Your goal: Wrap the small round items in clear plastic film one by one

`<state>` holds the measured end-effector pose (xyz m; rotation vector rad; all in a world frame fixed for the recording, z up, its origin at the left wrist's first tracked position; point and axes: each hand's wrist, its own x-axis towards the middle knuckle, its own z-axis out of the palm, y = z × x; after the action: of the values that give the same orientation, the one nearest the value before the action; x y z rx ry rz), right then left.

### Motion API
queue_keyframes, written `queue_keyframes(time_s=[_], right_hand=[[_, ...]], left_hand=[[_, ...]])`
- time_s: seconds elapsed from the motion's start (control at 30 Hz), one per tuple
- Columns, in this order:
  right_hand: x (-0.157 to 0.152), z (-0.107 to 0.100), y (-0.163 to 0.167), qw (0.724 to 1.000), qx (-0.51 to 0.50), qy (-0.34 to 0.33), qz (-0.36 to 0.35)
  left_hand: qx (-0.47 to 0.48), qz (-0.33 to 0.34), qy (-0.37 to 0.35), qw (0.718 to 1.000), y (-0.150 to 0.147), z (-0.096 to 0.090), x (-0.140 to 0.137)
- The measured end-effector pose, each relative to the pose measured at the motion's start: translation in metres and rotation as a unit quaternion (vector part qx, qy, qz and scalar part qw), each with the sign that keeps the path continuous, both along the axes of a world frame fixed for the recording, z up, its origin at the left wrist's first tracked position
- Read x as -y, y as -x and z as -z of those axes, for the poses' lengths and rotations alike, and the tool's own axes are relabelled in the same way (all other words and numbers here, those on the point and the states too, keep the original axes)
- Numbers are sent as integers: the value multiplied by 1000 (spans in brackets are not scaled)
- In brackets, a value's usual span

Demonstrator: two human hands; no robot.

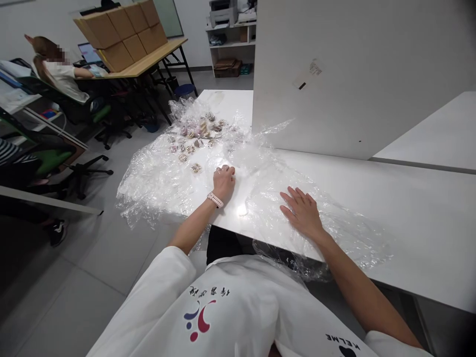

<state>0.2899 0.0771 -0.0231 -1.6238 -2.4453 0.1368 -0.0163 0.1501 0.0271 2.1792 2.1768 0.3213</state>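
A large crumpled sheet of clear plastic film [148, 183] spreads over the white table and hangs over its near edge. My left hand [224, 181], with a pale watch band on the wrist, rests on the film with its fingers curled into it. To the right, my right hand [300, 210] lies flat on the film, fingers spread and holding nothing. Beyond my left hand, several small brownish and pinkish wrapped pieces [203, 130] lie among the film, too small to name. One such piece [196, 168] sits nearest my left hand.
A white upright panel [316, 74] stands along the table's [416, 223] far side. Cardboard boxes [122, 37] are stacked on a wooden desk [156, 58] at the back left, where a person [63, 79] sits. A shelf [232, 43] with a printer stands behind.
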Motion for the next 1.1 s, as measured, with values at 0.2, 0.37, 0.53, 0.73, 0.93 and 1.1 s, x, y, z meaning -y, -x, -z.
queue_keyframes(time_s=[0.2,0.37,0.53,0.73,0.93,1.1], right_hand=[[-1,0,1,1000,-1,18,2],[-11,1,-1,999,-13,29,-19],[-29,-4,-8,993,-77,67,-66],[0,-51,-44,965,-240,100,40],[125,-50,-82,990,-62,13,-126],[165,-5,-66,983,-62,-155,-73]], left_hand=[[40,19,1,999,6,-25,17],[201,216,-124,947,-63,-35,64],[115,351,-28,929,-127,7,94],[121,385,60,913,-91,4,109],[43,423,28,905,-29,1,165],[106,376,-155,907,-45,36,173]])
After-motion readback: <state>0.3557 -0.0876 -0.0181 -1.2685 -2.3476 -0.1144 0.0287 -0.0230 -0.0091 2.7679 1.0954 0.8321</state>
